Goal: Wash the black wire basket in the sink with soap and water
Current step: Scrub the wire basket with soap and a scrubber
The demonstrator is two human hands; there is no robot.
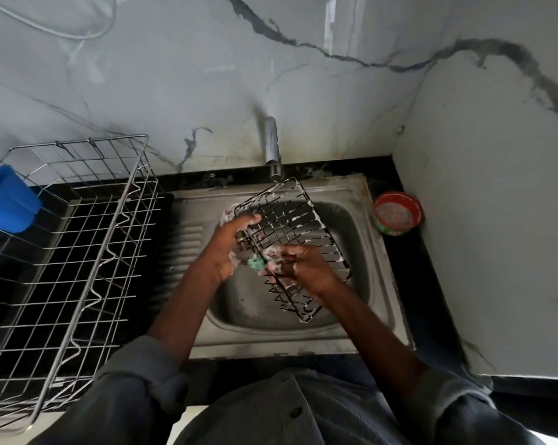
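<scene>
Black wire basket held between both hands

The left hand sits partly behind the wires of the black wire basket, so its fingertips there are hard to make out. The right hand covers most of a green sponge; only a small corner peeks out, and which fingers pinch it cannot be told. Foam blurs the knuckles of both hands. The big steel rack runs off the left and bottom edges. The blue tub is cut off at the left edge. The label on the red soap pot is too small to read. The sink drain is hidden under basket and hands.
</scene>
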